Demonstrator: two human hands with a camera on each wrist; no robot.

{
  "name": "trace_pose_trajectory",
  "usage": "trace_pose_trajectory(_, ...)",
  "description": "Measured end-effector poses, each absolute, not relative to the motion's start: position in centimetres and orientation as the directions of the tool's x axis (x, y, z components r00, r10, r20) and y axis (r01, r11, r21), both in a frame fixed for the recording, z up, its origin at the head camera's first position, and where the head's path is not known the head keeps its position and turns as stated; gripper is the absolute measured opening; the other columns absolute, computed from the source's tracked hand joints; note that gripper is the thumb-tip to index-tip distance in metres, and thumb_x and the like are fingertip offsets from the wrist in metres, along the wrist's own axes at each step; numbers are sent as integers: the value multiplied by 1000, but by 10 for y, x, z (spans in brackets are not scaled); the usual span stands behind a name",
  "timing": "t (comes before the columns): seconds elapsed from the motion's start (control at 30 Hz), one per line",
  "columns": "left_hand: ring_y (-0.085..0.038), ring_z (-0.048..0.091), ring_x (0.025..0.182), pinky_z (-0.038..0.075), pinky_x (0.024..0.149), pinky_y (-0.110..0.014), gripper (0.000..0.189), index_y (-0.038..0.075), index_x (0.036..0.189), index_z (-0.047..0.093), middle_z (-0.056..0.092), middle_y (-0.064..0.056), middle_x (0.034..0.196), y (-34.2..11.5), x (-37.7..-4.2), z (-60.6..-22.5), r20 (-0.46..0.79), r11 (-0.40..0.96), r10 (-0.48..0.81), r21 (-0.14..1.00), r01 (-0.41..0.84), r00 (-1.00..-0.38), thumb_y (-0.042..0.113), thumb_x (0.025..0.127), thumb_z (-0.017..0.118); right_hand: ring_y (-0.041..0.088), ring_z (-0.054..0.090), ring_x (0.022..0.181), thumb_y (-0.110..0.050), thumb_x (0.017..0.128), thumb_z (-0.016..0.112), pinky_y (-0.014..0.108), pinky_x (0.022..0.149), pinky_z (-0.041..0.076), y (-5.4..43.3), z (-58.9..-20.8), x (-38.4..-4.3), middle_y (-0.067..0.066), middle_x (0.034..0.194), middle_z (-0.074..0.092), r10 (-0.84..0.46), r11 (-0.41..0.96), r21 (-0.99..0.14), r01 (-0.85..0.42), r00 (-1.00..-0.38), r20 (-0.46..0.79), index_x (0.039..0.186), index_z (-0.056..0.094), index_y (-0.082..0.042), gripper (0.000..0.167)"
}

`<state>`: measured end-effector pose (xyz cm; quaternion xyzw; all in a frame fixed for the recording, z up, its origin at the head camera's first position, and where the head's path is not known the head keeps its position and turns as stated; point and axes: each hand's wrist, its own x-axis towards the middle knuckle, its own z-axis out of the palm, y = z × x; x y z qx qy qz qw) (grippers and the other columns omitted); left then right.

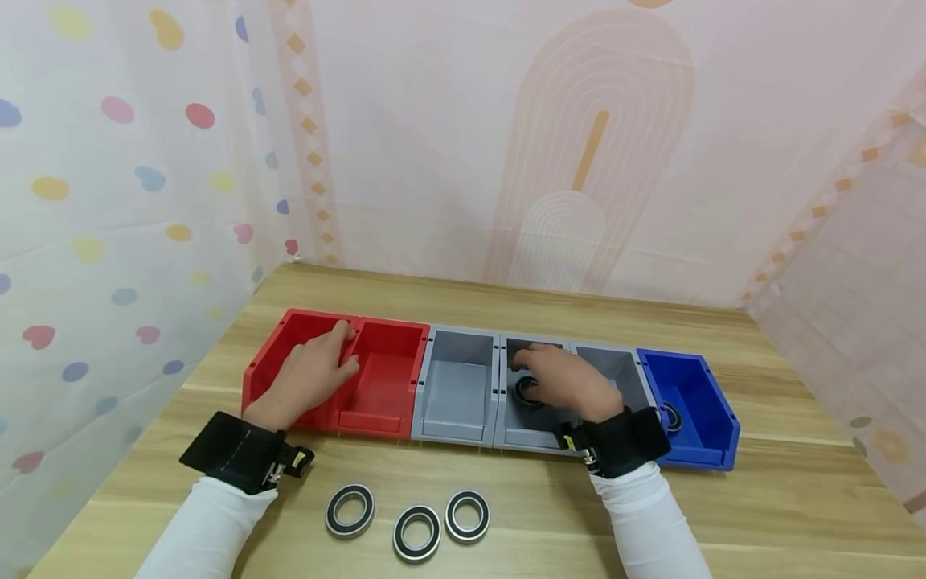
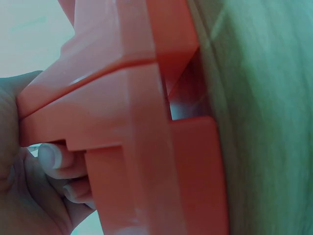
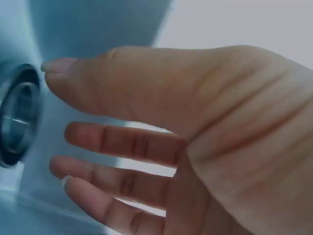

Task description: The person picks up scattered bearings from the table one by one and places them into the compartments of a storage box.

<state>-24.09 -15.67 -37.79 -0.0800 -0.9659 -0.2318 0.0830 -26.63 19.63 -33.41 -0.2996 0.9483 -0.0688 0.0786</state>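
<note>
My left hand [image 1: 307,378] is over the two joined red bins [image 1: 383,362], thumb and index finger spread near their shared wall. In the left wrist view, its loosely bent fingers [image 2: 58,161] show behind the red bin edge, partly hidden. My right hand [image 1: 567,382] reaches into the middle grey bin [image 1: 522,437], fingers spaced apart. A black-sealed ball bearing [image 1: 526,392] stands tilted in that bin. In the right wrist view, the thumb tip comes right up to the bearing [image 3: 19,115], while the other fingers stay away from it.
Three bearings lie on the wooden table in front of the bins: a left one [image 1: 350,511], a middle one [image 1: 416,533] and a right one [image 1: 467,516]. Another bearing [image 1: 673,416] leans in the blue bin [image 1: 698,410]. A patterned curtain [image 1: 434,161] hangs behind.
</note>
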Motion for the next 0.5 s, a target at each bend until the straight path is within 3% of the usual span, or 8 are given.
trace_pose_trajectory(0.27, -16, 50, 53, 52, 53, -31, 43, 1, 114, 44, 61, -10, 84, -157, -243, -376, 195, 883, 123, 426, 197, -973, 14, 83, 70, 15, 55, 86, -13, 87, 71, 28, 72, 48, 195, -303, -239, 5, 115, 57, -611, 781, -195, -593, -790, -45, 115, 63, -10, 30)
trace_pose_trajectory(0.5, -17, 50, 55, 48, 51, -29, 42, 1, 116, 44, 62, -12, 89, -157, -246, -377, 168, 887, 117, 426, 180, -979, 16, 84, 68, 13, 59, 86, -17, 83, 75, 26, 76, 51, 181, -290, -208, 4, 110, 57, -697, 711, -189, -678, -714, -61, 116, 62, -12, 36)
